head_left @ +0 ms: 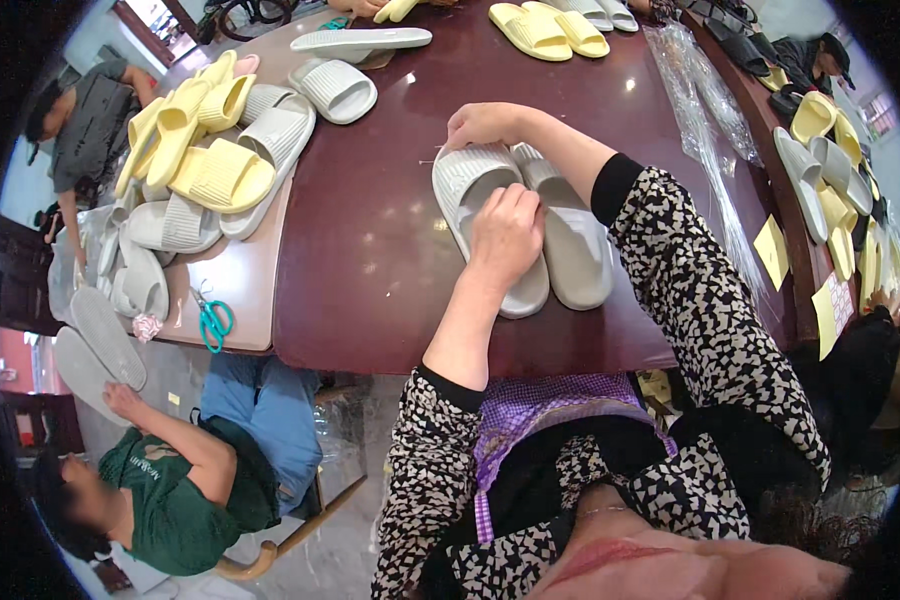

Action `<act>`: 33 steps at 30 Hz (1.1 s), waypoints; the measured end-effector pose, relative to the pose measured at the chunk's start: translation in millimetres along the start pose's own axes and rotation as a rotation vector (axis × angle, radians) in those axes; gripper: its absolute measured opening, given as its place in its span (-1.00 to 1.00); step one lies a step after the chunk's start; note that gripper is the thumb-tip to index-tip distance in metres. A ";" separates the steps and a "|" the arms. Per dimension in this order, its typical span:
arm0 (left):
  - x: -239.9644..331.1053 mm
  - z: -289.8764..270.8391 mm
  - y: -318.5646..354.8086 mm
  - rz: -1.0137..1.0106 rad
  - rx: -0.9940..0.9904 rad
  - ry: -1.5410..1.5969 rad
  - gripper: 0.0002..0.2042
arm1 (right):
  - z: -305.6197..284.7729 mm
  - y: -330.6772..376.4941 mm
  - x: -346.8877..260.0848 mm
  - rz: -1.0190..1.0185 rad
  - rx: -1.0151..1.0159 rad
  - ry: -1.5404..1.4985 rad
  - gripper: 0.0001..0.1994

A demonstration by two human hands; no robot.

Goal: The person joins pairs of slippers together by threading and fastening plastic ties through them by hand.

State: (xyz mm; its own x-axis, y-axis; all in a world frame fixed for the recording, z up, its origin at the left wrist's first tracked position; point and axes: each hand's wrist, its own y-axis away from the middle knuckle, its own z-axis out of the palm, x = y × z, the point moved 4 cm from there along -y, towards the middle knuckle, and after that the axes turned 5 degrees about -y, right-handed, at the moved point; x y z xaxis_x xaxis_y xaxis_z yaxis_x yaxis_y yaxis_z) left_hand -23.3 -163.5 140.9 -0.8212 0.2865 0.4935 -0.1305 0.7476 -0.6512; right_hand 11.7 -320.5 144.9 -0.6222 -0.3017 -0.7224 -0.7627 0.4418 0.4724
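A pair of grey slippers with ribbed straps lies on the dark red table in front of me, toes away from me. At the strap opening of the left grey slipper (465, 180), my left hand (507, 235) is closed on the strap's edge, with its fingertips hidden. My right hand (485, 125) reaches across to that slipper's toe, its fingers pinched together. A tiny thin pale bit sticks out beside them; what they hold is too small to name. Beneath my right forearm rests the other grey slipper (580, 260), touched by neither hand.
Yellow slippers (225, 175) and grey ones are heaped on the left table, near teal-handled scissors (213, 322). Clear plastic bags (695, 110) lie at the right. More slippers (835, 180) line the far right. A person in green (185, 470) holds grey soles (100, 340) at the lower left.
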 end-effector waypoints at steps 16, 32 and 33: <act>1.9 -8.6 -3.2 -0.064 0.012 0.129 -0.93 | -4.2 -1.9 25.9 -0.107 0.028 -0.350 -0.90; -63.2 -25.7 -1.6 -0.653 0.330 0.709 -0.87 | 23.0 82.6 29.3 -0.457 0.392 -0.356 -0.91; -64.4 -21.0 -0.9 -0.681 0.255 0.706 -0.87 | 26.7 85.3 29.6 -0.450 0.335 -0.379 -0.91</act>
State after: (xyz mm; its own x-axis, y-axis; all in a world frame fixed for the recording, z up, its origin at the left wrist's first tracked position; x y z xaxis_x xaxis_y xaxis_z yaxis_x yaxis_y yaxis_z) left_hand 41.4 -170.0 121.8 -0.0226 0.1979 0.9800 -0.6309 0.7576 -0.1675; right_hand -67.1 -269.3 150.4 -0.1053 -0.2268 -0.9682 -0.7990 0.5990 -0.0534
